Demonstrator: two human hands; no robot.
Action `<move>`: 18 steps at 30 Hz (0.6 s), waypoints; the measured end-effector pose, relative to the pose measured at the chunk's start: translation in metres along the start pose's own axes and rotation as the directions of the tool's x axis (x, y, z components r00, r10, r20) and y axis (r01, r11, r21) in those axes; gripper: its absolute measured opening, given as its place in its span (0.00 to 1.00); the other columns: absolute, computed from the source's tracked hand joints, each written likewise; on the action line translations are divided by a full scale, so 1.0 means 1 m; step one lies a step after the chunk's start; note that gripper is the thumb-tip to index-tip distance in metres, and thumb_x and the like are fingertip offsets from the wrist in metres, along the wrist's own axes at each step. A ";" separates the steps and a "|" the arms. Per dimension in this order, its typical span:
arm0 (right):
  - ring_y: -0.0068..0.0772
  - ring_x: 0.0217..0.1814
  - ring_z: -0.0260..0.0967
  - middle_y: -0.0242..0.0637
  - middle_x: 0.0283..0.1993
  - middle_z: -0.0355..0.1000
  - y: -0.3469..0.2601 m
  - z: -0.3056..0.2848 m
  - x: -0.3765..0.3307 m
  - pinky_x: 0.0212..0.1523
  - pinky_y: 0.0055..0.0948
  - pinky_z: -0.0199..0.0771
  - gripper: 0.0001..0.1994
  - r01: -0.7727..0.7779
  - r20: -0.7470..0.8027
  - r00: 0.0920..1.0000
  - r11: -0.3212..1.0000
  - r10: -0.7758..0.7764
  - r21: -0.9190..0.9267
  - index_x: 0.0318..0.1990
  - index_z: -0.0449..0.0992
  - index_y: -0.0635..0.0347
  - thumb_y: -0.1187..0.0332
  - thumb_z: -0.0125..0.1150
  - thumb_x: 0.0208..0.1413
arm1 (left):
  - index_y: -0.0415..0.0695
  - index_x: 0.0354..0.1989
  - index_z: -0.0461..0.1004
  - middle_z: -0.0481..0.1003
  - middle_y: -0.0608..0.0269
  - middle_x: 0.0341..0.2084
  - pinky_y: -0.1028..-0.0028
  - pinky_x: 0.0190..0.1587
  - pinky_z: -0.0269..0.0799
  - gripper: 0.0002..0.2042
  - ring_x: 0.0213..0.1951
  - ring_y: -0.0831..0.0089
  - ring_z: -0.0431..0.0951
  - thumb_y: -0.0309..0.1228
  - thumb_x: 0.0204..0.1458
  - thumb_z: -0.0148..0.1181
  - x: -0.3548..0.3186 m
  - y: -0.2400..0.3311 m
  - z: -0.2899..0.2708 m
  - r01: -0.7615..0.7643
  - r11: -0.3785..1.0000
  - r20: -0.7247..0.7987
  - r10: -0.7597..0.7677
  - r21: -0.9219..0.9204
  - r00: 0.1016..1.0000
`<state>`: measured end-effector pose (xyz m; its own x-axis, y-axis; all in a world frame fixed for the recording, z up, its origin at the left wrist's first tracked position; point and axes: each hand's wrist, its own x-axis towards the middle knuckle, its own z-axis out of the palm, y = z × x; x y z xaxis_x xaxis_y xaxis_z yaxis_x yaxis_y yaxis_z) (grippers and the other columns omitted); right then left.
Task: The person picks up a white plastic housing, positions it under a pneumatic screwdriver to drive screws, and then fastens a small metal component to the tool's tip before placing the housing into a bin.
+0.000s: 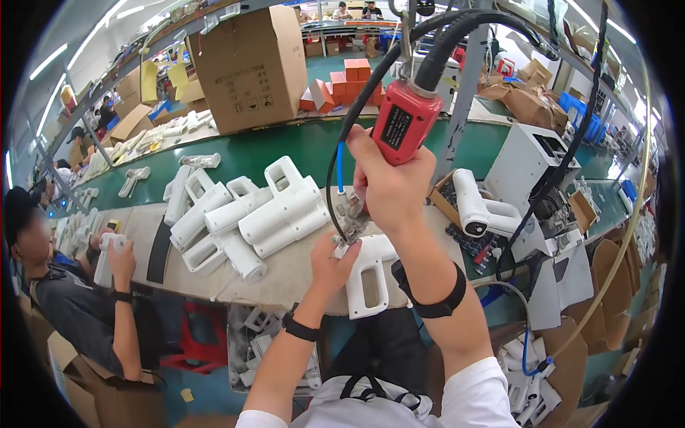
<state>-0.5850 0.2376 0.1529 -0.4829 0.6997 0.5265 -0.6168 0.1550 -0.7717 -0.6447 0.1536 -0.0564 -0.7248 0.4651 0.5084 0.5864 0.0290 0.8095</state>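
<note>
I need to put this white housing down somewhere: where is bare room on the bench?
Bare beige bench top lies along the near edge, between the pile of white plastic housings and the left hand. The green conveyor belt behind is partly bare. Crowded: right of the right hand, around the cardboard screw tray.

My right hand [389, 182] is covering the lower body of the red power screwdriver [404, 121], and I am failing to make out its tip. My left hand [333, 265] is hiding part of the white housing [369, 278]. The top edge is cropping the tool's black cables [457, 28].
</note>
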 end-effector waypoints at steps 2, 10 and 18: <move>0.17 0.10 0.58 0.28 0.13 0.64 -0.001 -0.001 0.000 0.10 0.19 0.53 0.11 0.004 -0.003 1.000 1.000 -0.004 0.009 0.23 0.72 0.62 0.67 0.66 0.51 | 0.42 0.36 0.78 0.77 0.57 0.35 0.69 0.43 0.69 0.11 0.39 0.62 0.75 0.28 0.43 0.67 -0.002 0.000 0.000 -0.019 1.000 -0.018 0.019 -0.016 1.000; 0.16 0.11 0.58 0.28 0.14 0.65 0.003 -0.010 -0.006 0.12 0.19 0.54 0.11 0.018 -0.002 1.000 1.000 -0.018 -0.002 0.26 0.74 0.63 0.66 0.64 0.53 | 0.44 0.36 0.78 0.78 0.63 0.32 0.68 0.46 0.67 0.12 0.37 0.63 0.74 0.26 0.40 0.68 -0.002 0.011 -0.002 -0.098 0.994 -0.124 0.103 0.046 0.987; 0.15 0.19 0.64 0.28 0.20 0.69 0.009 -0.004 -0.013 0.20 0.18 0.62 0.09 0.050 0.064 0.997 0.999 -0.050 0.005 0.28 0.75 0.65 0.68 0.64 0.52 | 0.42 0.37 0.77 0.77 0.59 0.33 0.68 0.45 0.68 0.14 0.38 0.62 0.75 0.25 0.39 0.68 -0.008 -0.011 -0.002 -0.060 0.996 0.005 0.060 0.059 0.998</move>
<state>-0.5818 0.2324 0.1373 -0.4904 0.6447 0.5864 -0.6430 0.1864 -0.7428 -0.6457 0.1481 -0.0685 -0.6867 0.4700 0.5546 0.6492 0.0531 0.7588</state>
